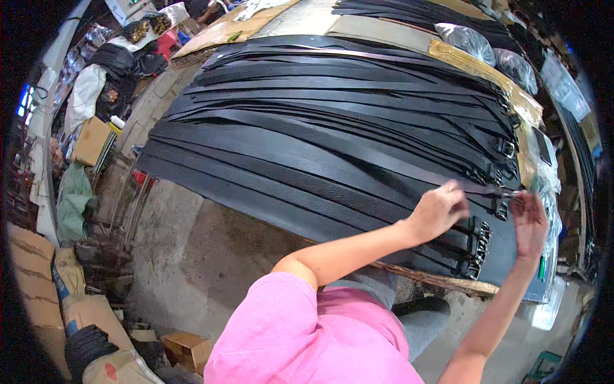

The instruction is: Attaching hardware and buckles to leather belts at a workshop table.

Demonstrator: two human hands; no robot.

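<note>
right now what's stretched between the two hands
In the head view, a thin black leather belt strap spans from the left hand to the right hand, above the laid-out belts.

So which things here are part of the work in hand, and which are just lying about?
In hand:
left hand
right hand
belt held between them
spread black belts

Lying about:
cardboard boxes
clear plastic bags
small box on floor

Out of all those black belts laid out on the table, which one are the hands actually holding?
The thin black belt stretched between the left hand and right hand, lifted above the buckle ends. The other belts lie flat, fanned across the table.
</note>
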